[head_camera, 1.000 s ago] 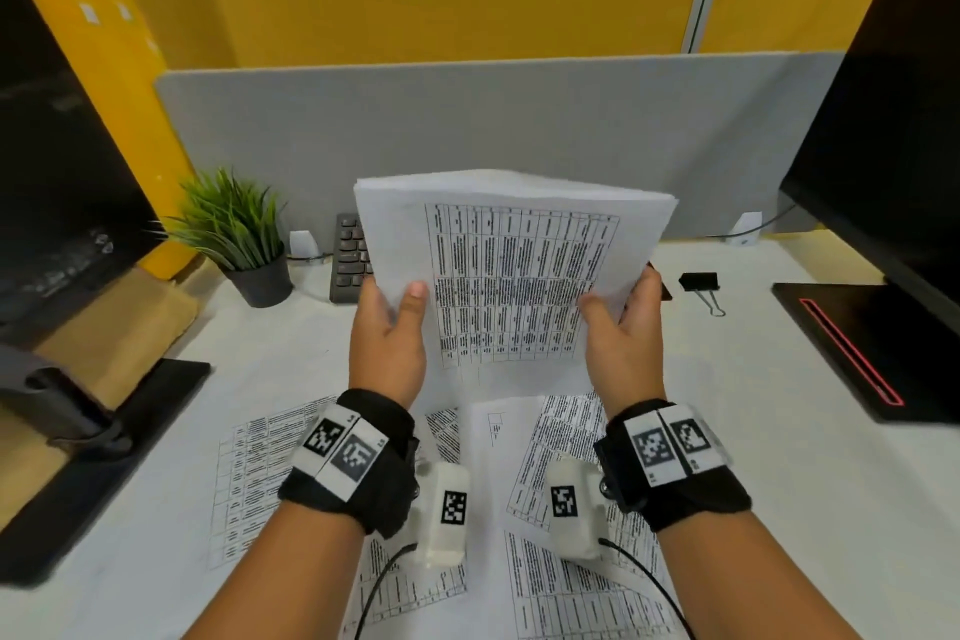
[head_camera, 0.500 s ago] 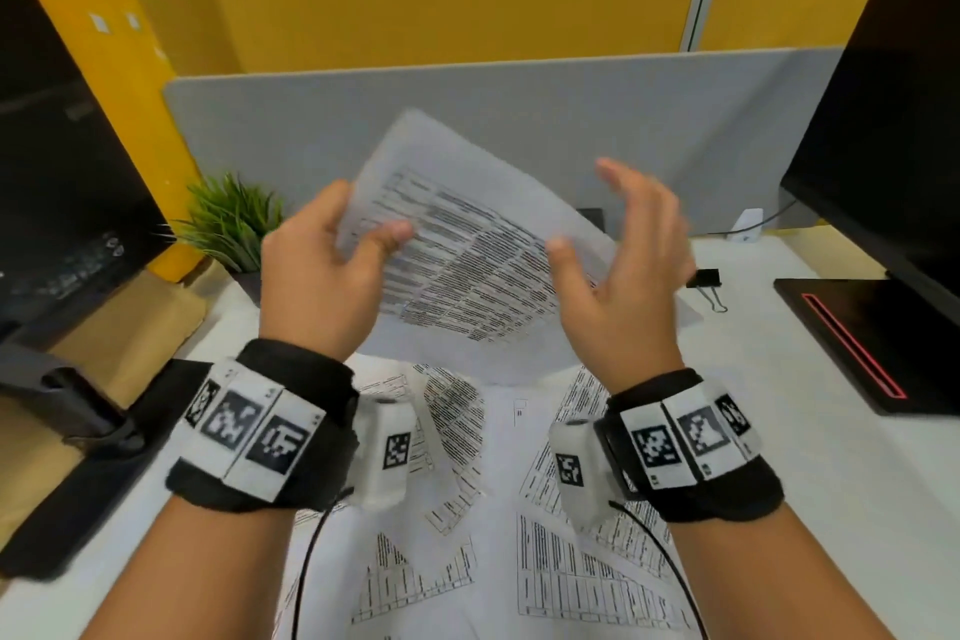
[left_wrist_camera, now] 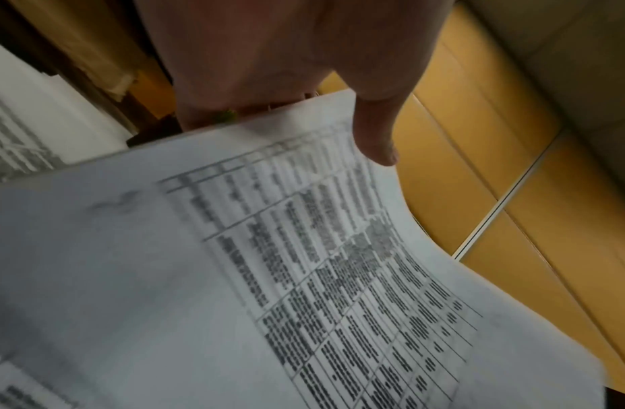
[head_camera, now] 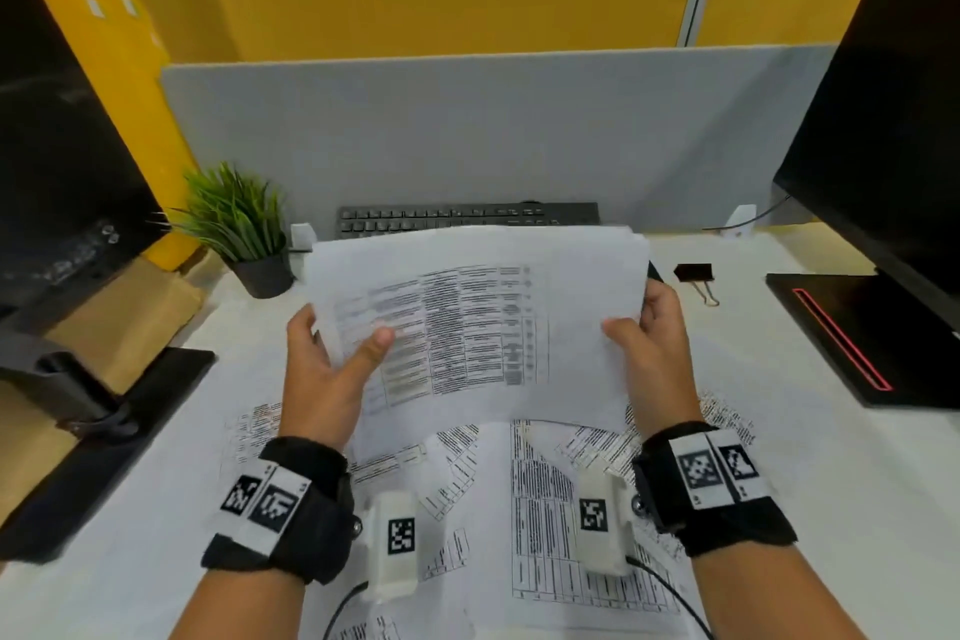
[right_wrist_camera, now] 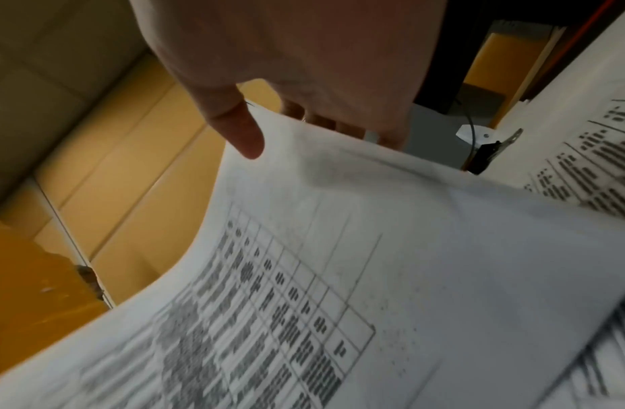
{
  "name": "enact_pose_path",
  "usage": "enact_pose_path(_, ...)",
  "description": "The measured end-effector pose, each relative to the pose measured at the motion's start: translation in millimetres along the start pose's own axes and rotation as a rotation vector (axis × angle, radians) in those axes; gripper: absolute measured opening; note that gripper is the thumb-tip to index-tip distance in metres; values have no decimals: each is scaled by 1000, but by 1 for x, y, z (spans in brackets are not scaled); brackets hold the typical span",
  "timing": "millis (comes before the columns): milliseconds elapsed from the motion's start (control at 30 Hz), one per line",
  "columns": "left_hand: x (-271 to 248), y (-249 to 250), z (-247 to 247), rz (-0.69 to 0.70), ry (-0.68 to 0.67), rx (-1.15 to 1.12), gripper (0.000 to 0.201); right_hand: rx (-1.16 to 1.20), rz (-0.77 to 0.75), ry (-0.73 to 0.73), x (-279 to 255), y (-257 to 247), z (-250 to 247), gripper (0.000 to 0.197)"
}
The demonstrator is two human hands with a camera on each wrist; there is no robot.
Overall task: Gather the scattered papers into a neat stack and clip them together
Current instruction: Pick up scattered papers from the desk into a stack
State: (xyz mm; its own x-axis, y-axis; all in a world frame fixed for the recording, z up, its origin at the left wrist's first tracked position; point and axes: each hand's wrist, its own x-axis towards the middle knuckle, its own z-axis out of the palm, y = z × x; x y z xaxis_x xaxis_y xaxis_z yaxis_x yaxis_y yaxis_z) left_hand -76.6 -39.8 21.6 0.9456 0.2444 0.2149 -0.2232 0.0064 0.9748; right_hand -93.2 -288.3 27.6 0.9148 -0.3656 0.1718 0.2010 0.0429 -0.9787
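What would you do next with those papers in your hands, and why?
Probably lower the held stack and tap its bottom edge on the desk to square it. Both the left hand and right hand grip its sides, more loose sheets lie below, and the binder clip sits unused.

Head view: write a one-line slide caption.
Both hands, left hand and right hand, hold a sheaf of printed papers above loose sheets; binder clip waits.

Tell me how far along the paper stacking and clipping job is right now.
Partly done. Some sheets are gathered: the left hand and right hand hold a stack of papers by its sides, above the desk. Its top edges look uneven, so squaring is in hand. Left: several loose sheets lie on the desk, and the binder clip sits unused to the right.
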Motion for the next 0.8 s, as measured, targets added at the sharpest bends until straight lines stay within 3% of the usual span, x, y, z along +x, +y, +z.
enact_pose_path(100, 1, -4, 3, 10, -15, 81, 40, -28, 16, -20, -4, 1, 4, 38)
enact_pose_path(267, 7, 8, 6, 103, 43, 56, 28, -25, -17, -21, -1, -11, 12, 39)
enact_pose_path(400, 5, 4, 2, 58, 64, 27, 39, -19, 49, 11, 1, -4, 10, 37)
enact_pose_path(533, 2, -3, 0, 1, 48, 66, 28, -56, 113, 4, -1, 0, 14, 33)
enact_pose_path(667, 4, 2, -3, 25, 64, 53, 30, -25, 64, -13, 0, -7, 16, 33)
enact_pose_path(800, -2, -8, -7, -16, 73, 68, 34, -56, 149, -30, -3, 7, 14, 34)
